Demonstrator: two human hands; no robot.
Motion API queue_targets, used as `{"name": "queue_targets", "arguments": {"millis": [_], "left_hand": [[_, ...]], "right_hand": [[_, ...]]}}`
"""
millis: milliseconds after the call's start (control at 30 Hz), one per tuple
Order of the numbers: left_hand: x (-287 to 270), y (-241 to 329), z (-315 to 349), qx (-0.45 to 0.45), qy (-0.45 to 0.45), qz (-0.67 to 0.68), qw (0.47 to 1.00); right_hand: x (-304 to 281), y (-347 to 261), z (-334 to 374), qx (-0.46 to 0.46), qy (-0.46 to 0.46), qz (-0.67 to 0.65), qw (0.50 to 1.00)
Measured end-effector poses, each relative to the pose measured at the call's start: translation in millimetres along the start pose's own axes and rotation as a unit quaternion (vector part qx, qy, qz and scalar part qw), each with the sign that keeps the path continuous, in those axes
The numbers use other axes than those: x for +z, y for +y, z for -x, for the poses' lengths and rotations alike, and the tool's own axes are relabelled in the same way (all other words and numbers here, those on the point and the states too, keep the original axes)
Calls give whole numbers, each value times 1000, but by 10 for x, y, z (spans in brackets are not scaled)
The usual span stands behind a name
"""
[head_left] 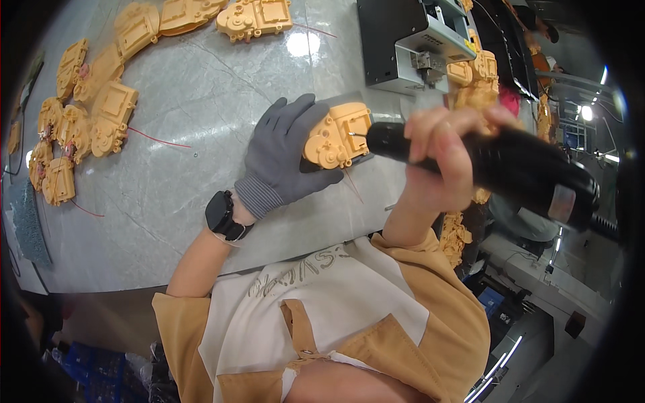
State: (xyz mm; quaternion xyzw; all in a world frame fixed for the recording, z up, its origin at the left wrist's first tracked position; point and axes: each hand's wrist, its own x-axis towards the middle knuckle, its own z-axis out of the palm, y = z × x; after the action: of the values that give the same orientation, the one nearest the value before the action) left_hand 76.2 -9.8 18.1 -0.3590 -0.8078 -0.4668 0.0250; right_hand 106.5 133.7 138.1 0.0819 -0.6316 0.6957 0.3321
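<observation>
Toward the worktop's front edge, left hand holds a housing, right hand grips a driver over it: work seemingly underway; left-edge housings' completion unclear.

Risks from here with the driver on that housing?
- The black power tool in the right hand has its bit at the housing; a slip might gouge the plastic.
- The gloved left hand steadies the housing close by, so a skidding bit could catch the glove.
- A thin red wire trails from the housing and might snag.
</observation>
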Motion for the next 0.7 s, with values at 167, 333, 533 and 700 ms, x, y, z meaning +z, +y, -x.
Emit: {"name": "queue_targets", "arguments": {"millis": [167, 333, 533, 700], "left_hand": [[21, 0, 31, -12, -1, 8, 1000], [5, 17, 29, -16, -6, 7, 1000], [-25, -19, 37, -13, -1, 27, 1000], [-16, -30, 13, -12, 0, 33, 999]], "right_hand": [[98, 158, -33, -25, -8, -18, 999], [162, 233, -27, 12, 9, -1, 1000], [223, 319, -40, 19, -3, 38, 999], [245, 323, -85, 37, -12, 89, 995]]}}
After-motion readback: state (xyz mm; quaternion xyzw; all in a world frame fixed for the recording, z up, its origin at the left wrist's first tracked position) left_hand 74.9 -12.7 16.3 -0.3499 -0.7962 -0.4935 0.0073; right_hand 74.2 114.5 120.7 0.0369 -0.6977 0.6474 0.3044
